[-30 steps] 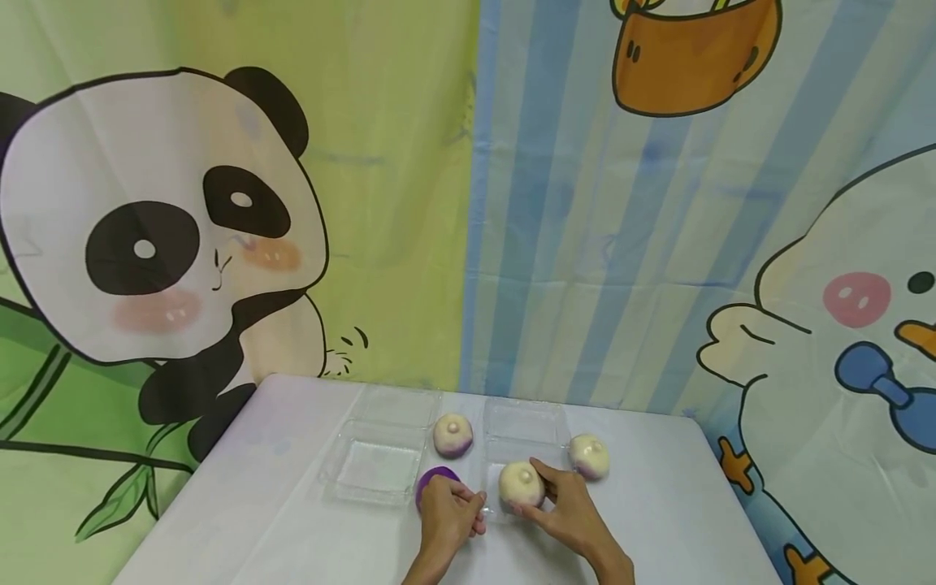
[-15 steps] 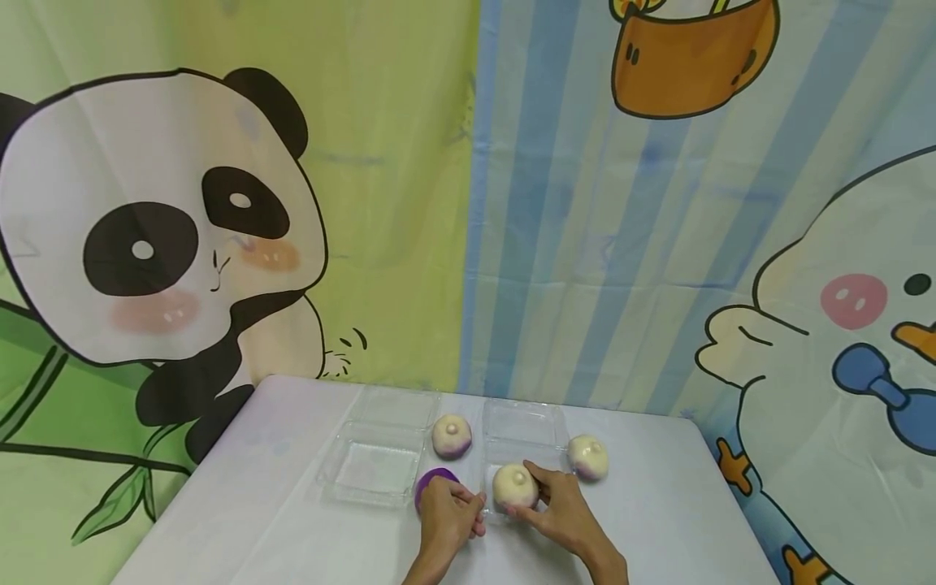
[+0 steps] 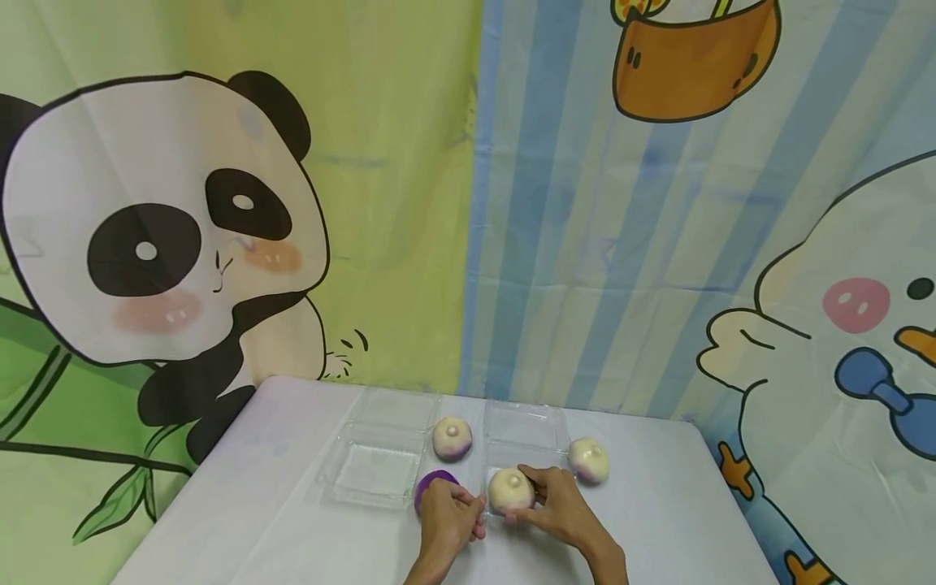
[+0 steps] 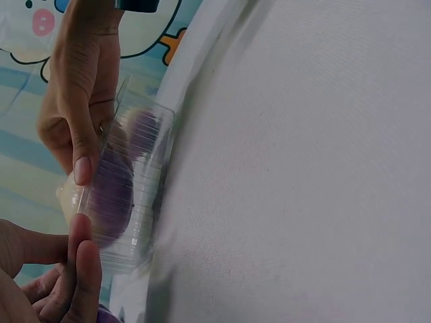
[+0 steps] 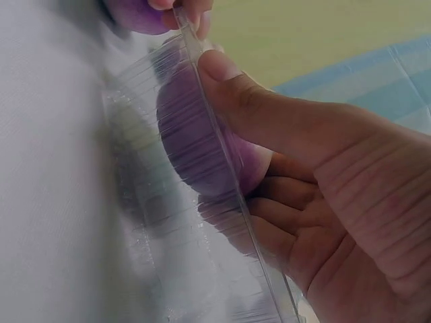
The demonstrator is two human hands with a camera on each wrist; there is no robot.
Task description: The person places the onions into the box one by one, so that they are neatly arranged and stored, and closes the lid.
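Loading the clear box (image 4: 143, 225) appears in hand: at lower centre of the head view, the right hand (image 3: 565, 505) grips the bulb (image 3: 510, 491) at the box, the left hand (image 3: 448, 520) pinches the box's rim (image 5: 258, 252), and the next move likely calls for seating and releasing the bulb.

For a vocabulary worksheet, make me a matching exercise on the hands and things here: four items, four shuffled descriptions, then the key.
Column one
1. left hand
2. right hand
3. left clear box
4. deep-purple object

Column two
A. partly hidden behind a hand
B. holds a round white-and-purple object
C. open, at the far left of the items
D. pinches the rim of the right clear box

Pairs: 1-D, 2-B, 3-C, 4-A
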